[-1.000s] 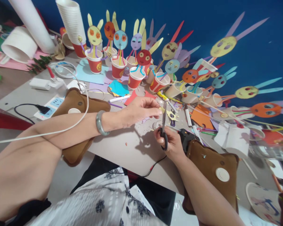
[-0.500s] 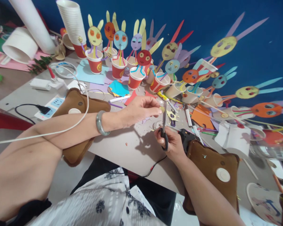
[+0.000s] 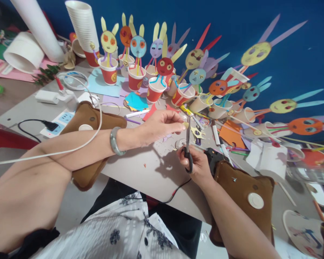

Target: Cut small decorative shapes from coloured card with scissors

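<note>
My left hand (image 3: 162, 126), with a green bangle at its wrist, pinches a small pale yellow piece (image 3: 185, 125) between thumb and fingertips. Black-handled scissors (image 3: 188, 158) are gripped in my right hand (image 3: 196, 163), their blades pointing up beside the piece. Whether the blades touch it is too small to tell. Below and behind the hands, small scraps lie on the grey table (image 3: 132, 169). A cut yellow sheet (image 3: 198, 132) lies just right of the blades.
Paper cups with rabbit-faced figures (image 3: 165, 66) line the back. Brown cushions lie left (image 3: 108, 118) and right (image 3: 243, 201). A white cable (image 3: 91, 138) crosses my left forearm. Markers, orange paper (image 3: 230, 133) and a power strip (image 3: 56, 124) are on the table.
</note>
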### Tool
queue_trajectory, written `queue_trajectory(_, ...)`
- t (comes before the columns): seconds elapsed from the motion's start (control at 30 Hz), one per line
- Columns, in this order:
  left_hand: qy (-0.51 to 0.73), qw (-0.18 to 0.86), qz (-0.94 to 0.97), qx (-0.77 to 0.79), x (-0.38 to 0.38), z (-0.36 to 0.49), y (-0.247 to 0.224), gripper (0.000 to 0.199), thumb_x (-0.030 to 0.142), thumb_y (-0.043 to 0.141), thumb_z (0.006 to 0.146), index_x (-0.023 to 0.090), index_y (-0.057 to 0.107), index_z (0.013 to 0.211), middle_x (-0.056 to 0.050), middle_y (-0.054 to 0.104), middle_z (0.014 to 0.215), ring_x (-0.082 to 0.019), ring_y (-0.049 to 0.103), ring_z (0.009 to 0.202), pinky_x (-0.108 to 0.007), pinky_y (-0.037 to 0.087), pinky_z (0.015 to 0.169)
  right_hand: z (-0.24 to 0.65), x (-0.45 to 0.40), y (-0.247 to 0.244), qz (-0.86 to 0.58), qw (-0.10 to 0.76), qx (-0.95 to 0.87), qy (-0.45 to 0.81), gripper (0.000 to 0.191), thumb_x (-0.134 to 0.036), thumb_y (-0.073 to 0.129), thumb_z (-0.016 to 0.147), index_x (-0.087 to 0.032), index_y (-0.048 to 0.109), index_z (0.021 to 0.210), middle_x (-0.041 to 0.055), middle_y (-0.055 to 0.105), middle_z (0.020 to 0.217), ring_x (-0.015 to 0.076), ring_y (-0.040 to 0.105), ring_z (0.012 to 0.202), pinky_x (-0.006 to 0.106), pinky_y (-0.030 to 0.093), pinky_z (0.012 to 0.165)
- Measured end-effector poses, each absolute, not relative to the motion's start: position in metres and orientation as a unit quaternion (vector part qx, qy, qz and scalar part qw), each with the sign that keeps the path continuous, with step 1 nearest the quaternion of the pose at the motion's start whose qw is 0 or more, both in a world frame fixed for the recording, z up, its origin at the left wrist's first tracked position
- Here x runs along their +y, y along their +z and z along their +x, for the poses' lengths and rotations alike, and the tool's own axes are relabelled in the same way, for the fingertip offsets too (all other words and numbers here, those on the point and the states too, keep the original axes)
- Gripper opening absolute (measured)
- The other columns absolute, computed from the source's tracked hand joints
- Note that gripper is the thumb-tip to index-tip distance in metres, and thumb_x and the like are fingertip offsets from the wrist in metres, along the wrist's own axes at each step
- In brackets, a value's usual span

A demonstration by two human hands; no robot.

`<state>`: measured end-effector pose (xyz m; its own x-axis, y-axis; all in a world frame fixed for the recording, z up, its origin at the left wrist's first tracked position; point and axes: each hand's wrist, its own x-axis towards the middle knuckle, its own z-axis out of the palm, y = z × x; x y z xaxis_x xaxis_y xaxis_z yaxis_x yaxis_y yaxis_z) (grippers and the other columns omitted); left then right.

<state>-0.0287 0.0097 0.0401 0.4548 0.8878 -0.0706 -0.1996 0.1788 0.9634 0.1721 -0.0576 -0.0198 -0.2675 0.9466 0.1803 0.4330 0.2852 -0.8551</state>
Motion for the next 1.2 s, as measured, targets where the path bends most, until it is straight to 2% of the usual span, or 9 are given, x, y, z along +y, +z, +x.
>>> queue_trajectory(0.37, 0.393, 0.696, 0.499, 0.336, 0.0101, -0.0291, 0.0388, 0.008, 0.009, 0.065, 0.081, 0.012, 0.06, 0.075, 0.002, 0.061, 0.062, -0.005, 0.054, 0.057, -0.021, 0.039, 0.057, 0.1711, -0.0578, -0.0181, -0.485, 0.368, -0.715, 0.343, 0.057, -0.077, 0.061, 0.078, -0.023, 0.053, 0.061, 0.003, 0.056, 0.063, 0.0215, 0.054, 0.069, 0.035, 0.038, 0.063)
queue_trajectory(0.53, 0.395, 0.701, 0.498, 0.322, 0.0101, -0.0297, 0.0418, 0.014, 0.006, 0.065, 0.08, 0.012, 0.057, 0.07, 0.004, 0.057, 0.059, -0.004, 0.051, 0.056, -0.021, 0.039, 0.058, 0.1717, -0.0571, -0.0183, -0.478, 0.367, -0.715, 0.355, 0.059, -0.077, 0.06, 0.079, -0.022, 0.051, 0.061, 0.0028, 0.055, 0.064, 0.0196, 0.052, 0.066, 0.034, 0.039, 0.063)
queue_trajectory(0.83, 0.376, 0.693, 0.528, 0.315, 0.0103, -0.0303, 0.0375, 0.01, 0.01, 0.065, 0.08, 0.013, 0.057, 0.074, 0.005, 0.053, 0.066, -0.004, 0.046, 0.059, -0.021, 0.035, 0.058, 0.1734, -0.0576, -0.0151, -0.454, 0.339, -0.743, 0.357, 0.059, -0.077, 0.055, 0.082, -0.021, 0.051, 0.064, 0.0025, 0.057, 0.067, 0.0191, 0.051, 0.067, 0.034, 0.038, 0.065)
queue_trajectory(1.2, 0.347, 0.671, 0.564, 0.333, 0.0086, -0.0321, 0.0398, 0.008, 0.013, 0.064, 0.08, 0.013, 0.058, 0.075, 0.003, 0.054, 0.068, -0.006, 0.046, 0.061, -0.022, 0.036, 0.06, 0.1743, -0.0577, -0.0152, -0.454, 0.332, -0.748, 0.353, 0.059, -0.076, 0.054, 0.084, -0.021, 0.051, 0.063, 0.0025, 0.056, 0.067, 0.019, 0.051, 0.067, 0.034, 0.037, 0.065)
